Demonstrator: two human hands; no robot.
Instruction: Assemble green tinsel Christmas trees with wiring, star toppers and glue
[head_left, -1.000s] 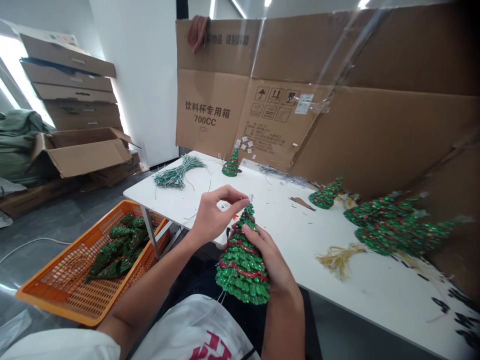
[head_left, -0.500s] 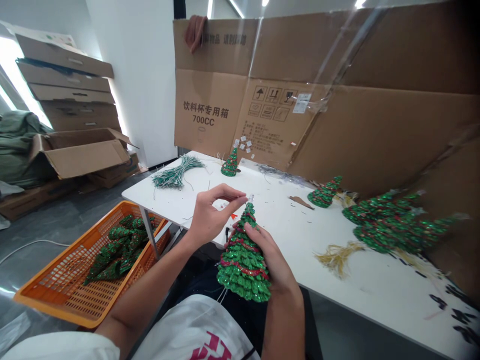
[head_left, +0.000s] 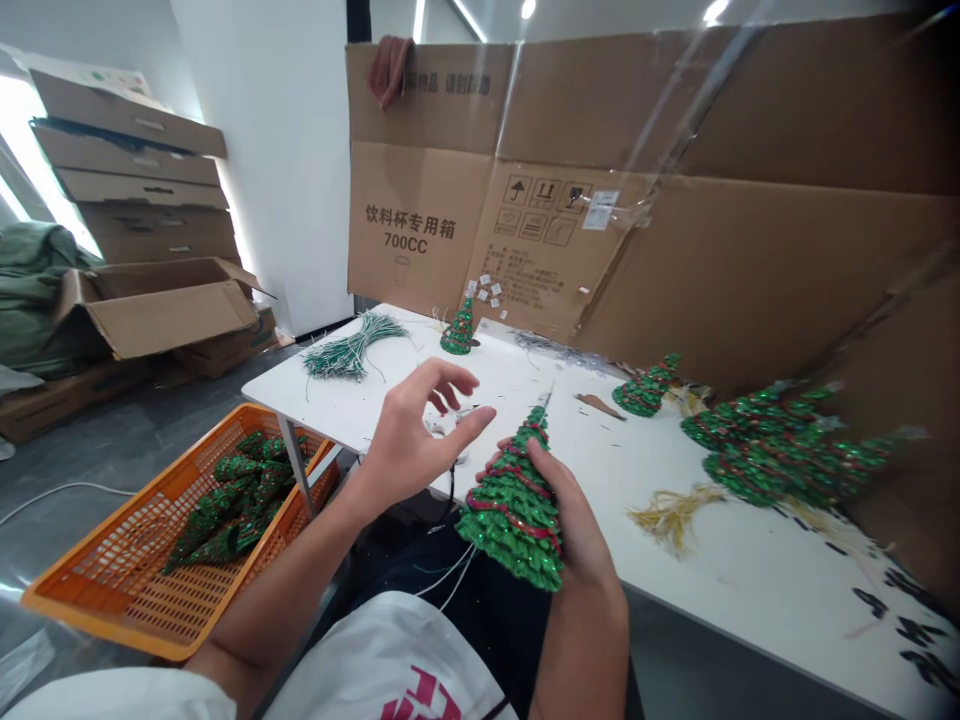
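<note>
Green and glittering, one tree (head_left: 517, 520) with red garlands stands at the lower centre of the frame, gripped by the right hand (head_left: 577, 515). Its long axis slants: the tip points up and a little to the right, the broad base down and slightly left. From where I stand, the right hand's thumb shows on the near face, while most of its fingers are lost behind the tree. Something clear or pale sits at the tip, too fine to make out. Two pale wires (head_left: 450, 580) run from under the base; where they begin is hidden. Just left of centre, the left hand (head_left: 412, 435) is spread wide, thumb and fingers parted, apart from the tree.

Lower left, one orange basket (head_left: 105, 633) holds dark green cones (head_left: 232, 495), overlapping too much to count. On the white table (head_left: 600, 480), one yellow bundle (head_left: 675, 518) lies right of centre, with black pieces (head_left: 919, 630) cut off at the right edge. Farther back are a single tilted tree (head_left: 646, 388), a heap of trees (head_left: 787, 440) I cannot count, one green wire bundle (head_left: 356, 345), and one upright small tree (head_left: 457, 332) before the cardboard (head_left: 787, 260).
</note>
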